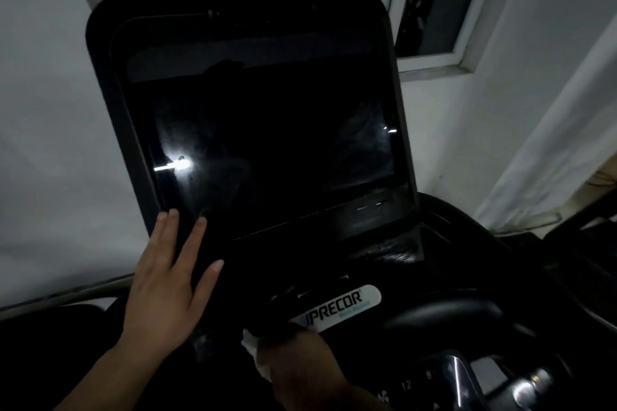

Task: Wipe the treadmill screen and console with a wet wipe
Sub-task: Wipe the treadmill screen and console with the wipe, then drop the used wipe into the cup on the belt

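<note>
The black treadmill screen [267, 137] is switched off and tilted, with a light glare at its left side. My left hand [167, 277] lies flat with fingers spread on the screen's lower left frame. My right hand [300, 357], in shadow, is closed around a white wet wipe [258, 355] and sits on the console [384, 264] just below and left of the silver Precor logo plate [337, 307].
A dark curved handlebar [444, 314] and a silver control panel with numbered buttons [434, 380] sit at the lower right. A white wall surrounds the machine, and a window frame [430, 60] is behind it at the upper right.
</note>
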The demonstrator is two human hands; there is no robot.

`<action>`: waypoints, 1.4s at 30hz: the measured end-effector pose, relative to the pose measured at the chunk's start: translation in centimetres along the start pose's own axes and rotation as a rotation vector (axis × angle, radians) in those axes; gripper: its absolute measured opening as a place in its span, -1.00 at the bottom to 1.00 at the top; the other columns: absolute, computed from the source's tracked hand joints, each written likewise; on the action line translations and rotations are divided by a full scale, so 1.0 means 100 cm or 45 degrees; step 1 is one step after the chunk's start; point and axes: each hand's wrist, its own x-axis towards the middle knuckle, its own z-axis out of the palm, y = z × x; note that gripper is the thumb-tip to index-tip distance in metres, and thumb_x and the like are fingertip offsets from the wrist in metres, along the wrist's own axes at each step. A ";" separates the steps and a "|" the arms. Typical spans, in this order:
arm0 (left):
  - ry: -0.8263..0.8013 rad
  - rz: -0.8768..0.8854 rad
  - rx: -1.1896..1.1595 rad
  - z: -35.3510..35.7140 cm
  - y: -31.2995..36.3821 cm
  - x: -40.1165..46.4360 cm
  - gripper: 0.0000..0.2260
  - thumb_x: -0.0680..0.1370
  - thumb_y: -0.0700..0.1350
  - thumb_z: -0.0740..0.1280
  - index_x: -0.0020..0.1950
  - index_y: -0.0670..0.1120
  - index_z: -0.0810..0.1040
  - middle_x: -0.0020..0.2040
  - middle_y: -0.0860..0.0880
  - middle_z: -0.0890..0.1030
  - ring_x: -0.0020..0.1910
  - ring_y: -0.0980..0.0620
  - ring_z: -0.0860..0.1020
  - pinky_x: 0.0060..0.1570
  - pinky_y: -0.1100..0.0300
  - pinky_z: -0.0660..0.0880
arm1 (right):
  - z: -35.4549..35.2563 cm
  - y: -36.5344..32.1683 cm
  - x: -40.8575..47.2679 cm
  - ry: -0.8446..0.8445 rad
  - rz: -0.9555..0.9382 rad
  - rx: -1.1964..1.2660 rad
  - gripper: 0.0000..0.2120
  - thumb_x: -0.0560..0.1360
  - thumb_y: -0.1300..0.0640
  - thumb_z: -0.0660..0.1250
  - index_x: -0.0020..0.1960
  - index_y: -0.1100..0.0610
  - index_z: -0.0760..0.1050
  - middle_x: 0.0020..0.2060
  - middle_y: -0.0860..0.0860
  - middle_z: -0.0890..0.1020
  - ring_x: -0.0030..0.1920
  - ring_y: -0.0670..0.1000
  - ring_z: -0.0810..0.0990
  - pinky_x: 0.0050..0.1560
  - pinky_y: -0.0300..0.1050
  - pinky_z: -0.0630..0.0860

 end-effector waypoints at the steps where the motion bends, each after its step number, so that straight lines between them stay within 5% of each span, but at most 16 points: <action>1: 0.002 0.005 -0.027 -0.001 0.002 -0.001 -0.37 0.64 0.23 0.11 0.64 -0.05 0.24 0.68 -0.19 0.11 0.68 -0.09 0.01 0.53 -0.23 0.22 | -0.015 -0.001 0.001 -0.018 0.003 0.139 -0.70 0.52 -0.04 0.23 0.14 -0.04 0.64 -0.16 0.01 0.77 -0.17 0.04 0.75 -0.13 0.02 0.72; 4: -0.006 0.044 -0.121 -0.005 0.014 -0.002 -0.39 0.63 0.21 0.14 0.63 -0.05 0.28 0.68 -0.15 0.15 0.66 -0.13 0.13 0.47 -0.21 0.31 | -0.061 0.009 0.000 0.081 0.198 0.803 -0.87 0.46 0.25 0.39 -0.15 0.06 0.67 -0.24 -0.07 0.74 -0.16 -0.18 0.70 -0.08 -0.22 0.58; 7: -0.038 0.057 -0.243 -0.011 0.033 0.003 -0.40 0.62 0.21 0.16 0.64 0.05 0.23 0.68 -0.04 0.15 0.61 -0.06 0.22 0.42 -0.11 0.36 | -0.106 0.013 -0.001 0.183 0.339 1.164 -0.69 0.48 0.51 0.41 -0.11 0.09 0.64 -0.29 -0.14 0.71 -0.20 -0.27 0.64 -0.09 -0.35 0.50; 12: -0.211 0.091 -0.524 -0.025 0.082 0.012 -0.38 0.56 0.36 0.21 0.59 0.39 0.11 0.57 0.29 0.30 0.53 0.34 0.26 0.45 0.27 0.30 | -0.148 0.022 -0.011 0.355 0.389 1.510 -0.68 0.49 0.51 0.40 0.11 0.17 0.68 -0.12 0.05 0.76 -0.09 -0.02 0.72 -0.08 -0.21 0.60; 15: -0.382 0.131 -0.779 -0.030 0.125 0.015 -0.28 0.45 0.43 0.32 0.56 0.45 0.11 0.47 0.46 0.35 0.44 0.40 0.37 0.35 0.48 0.30 | -0.168 0.027 -0.028 0.407 0.375 1.654 -0.70 0.51 0.47 0.38 -0.01 0.12 0.74 -0.04 0.18 0.76 -0.06 0.10 0.73 -0.04 -0.10 0.63; 22: -0.592 0.207 -1.133 -0.016 0.241 0.027 -0.23 0.35 0.27 0.51 0.50 0.45 0.27 0.37 0.45 0.47 0.36 0.37 0.47 0.29 0.42 0.41 | -0.216 0.057 -0.096 0.626 0.264 1.558 -0.82 0.50 0.44 0.42 -0.01 0.20 0.67 -0.10 0.17 0.75 -0.11 0.06 0.71 -0.11 -0.14 0.62; 26: -0.685 0.274 -1.165 0.000 0.313 0.018 -0.57 0.48 -0.01 0.57 0.22 0.41 0.58 0.12 0.32 0.67 0.14 0.31 0.62 0.15 0.35 0.52 | -0.244 0.085 -0.158 0.805 0.277 1.491 -0.77 0.40 0.28 0.47 0.06 0.16 0.62 -0.10 0.20 0.73 -0.07 0.05 0.68 -0.04 -0.14 0.58; 29: -0.742 0.291 -1.279 0.009 0.369 -0.003 -0.78 0.52 -0.20 0.50 -0.03 0.16 0.73 -0.06 0.12 0.75 -0.03 0.16 0.70 -0.02 0.28 0.59 | -0.265 0.110 -0.215 0.909 0.373 1.436 -0.72 0.45 0.36 0.53 0.08 0.10 0.63 -0.18 0.17 0.69 -0.12 0.05 0.66 -0.07 -0.06 0.58; 33: -0.829 0.315 -1.454 0.017 0.447 -0.046 -0.96 0.51 -0.14 0.49 -0.10 0.00 0.72 -0.17 0.01 0.74 -0.17 0.12 0.69 -0.18 0.28 0.59 | -0.283 0.136 -0.305 1.016 0.517 1.321 -0.78 0.49 0.39 0.50 0.09 0.21 0.64 -0.15 0.16 0.70 -0.13 0.03 0.65 -0.08 -0.07 0.61; 38: -1.018 0.418 -1.543 0.038 0.530 -0.120 -0.94 0.46 -0.10 0.44 -0.11 -0.01 0.70 -0.24 -0.07 0.71 -0.29 0.11 0.65 -0.25 0.26 0.57 | -0.284 0.158 -0.428 1.251 0.711 1.154 -0.87 0.48 0.40 0.49 -0.04 0.21 0.66 -0.26 -0.03 0.68 -0.20 -0.07 0.59 -0.15 -0.25 0.54; 42: -1.198 0.531 -1.531 0.049 0.578 -0.169 -0.86 0.53 -0.26 0.48 -0.10 -0.01 0.70 -0.28 0.05 0.70 -0.30 0.20 0.62 -0.25 0.33 0.53 | -0.278 0.162 -0.517 1.500 0.935 1.085 -0.83 0.47 0.40 0.51 -0.07 0.16 0.66 -0.25 -0.03 0.65 -0.17 -0.08 0.57 -0.09 -0.27 0.55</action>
